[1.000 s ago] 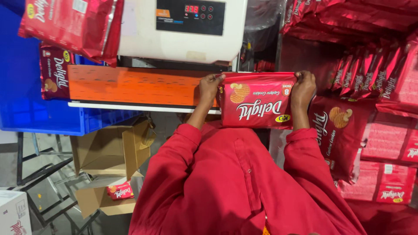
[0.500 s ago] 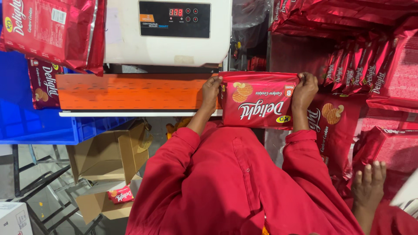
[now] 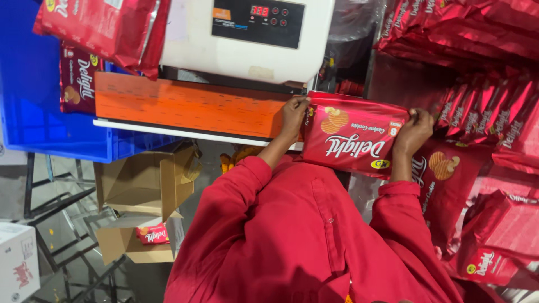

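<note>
Holding one item between both hands, I logged the scene from nearest outward. Red sleeves (image 3: 292, 235): filled the lower frame. Left hand (image 3: 294, 115): closed on the left edge of the red biscuit packet (image 3: 351, 137). Right hand (image 3: 412, 130): closed on its right edge. Packet: flat, face up, its far edge at the end of the orange conveyor belt (image 3: 185, 104), under the white sealing machine (image 3: 247, 36). I judged that an even pull from both hands and a square, level far edge would suit feeding it in. Beyond, right: stacked red packets (image 3: 494, 123). Left: blue crate (image 3: 33, 112), open cardboard boxes (image 3: 143, 182) below.
</note>
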`<state>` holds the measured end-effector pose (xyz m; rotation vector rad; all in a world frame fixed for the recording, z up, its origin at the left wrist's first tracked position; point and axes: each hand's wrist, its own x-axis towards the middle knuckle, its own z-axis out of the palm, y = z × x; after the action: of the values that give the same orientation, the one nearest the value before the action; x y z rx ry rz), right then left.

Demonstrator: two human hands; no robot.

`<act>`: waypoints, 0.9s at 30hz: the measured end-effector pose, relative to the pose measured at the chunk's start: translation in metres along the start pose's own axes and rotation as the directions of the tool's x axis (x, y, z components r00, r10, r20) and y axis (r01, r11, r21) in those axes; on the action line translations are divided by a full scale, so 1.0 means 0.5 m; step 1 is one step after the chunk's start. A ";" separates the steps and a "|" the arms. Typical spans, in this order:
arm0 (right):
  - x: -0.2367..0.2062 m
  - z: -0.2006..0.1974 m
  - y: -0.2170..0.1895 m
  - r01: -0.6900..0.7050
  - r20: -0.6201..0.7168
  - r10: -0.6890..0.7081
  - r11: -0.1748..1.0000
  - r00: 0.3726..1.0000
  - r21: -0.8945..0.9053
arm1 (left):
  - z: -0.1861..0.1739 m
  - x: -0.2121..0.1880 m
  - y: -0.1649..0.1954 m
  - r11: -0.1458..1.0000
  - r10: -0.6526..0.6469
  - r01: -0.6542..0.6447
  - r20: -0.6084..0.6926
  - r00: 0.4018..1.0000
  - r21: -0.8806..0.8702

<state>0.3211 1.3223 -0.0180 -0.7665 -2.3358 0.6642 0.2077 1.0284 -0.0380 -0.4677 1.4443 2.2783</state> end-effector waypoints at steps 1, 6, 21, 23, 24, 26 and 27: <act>0.002 0.000 0.000 0.002 0.005 -0.002 1.000 1.000 0.007 | 0.004 0.003 0.001 1.000 0.017 -0.017 0.000 1.000 -0.008; 0.021 0.008 -0.008 0.013 0.020 -0.013 1.000 1.000 0.017 | 0.022 0.018 0.020 0.998 0.057 -0.057 -0.040 0.998 0.012; 0.047 0.078 -0.103 0.104 0.149 -0.096 0.994 0.984 -0.044 | -0.075 0.067 0.110 0.991 -0.023 0.064 -0.320 0.947 0.119; 0.034 0.091 -0.122 0.123 0.154 -0.122 0.992 0.981 0.004 | -0.105 0.078 0.131 0.993 -0.004 0.046 -0.345 0.938 0.113; 0.027 0.098 -0.133 0.133 0.156 -0.136 0.991 0.978 0.029 | -0.120 0.082 0.143 0.993 0.005 0.036 -0.358 0.934 0.110; 0.012 0.113 -0.157 0.224 0.144 -0.220 0.974 0.965 -0.018 | -0.151 0.093 0.170 0.992 0.012 0.037 -0.379 0.925 0.121; 0.005 0.119 -0.172 0.269 0.139 -0.261 0.962 0.955 -0.041 | -0.164 0.093 0.185 0.991 0.015 0.037 -0.390 0.921 0.127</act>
<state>0.2494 1.2470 -0.0064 -0.4320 -2.5293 0.5427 0.1267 0.9253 -0.0219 -0.9278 1.7589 2.1424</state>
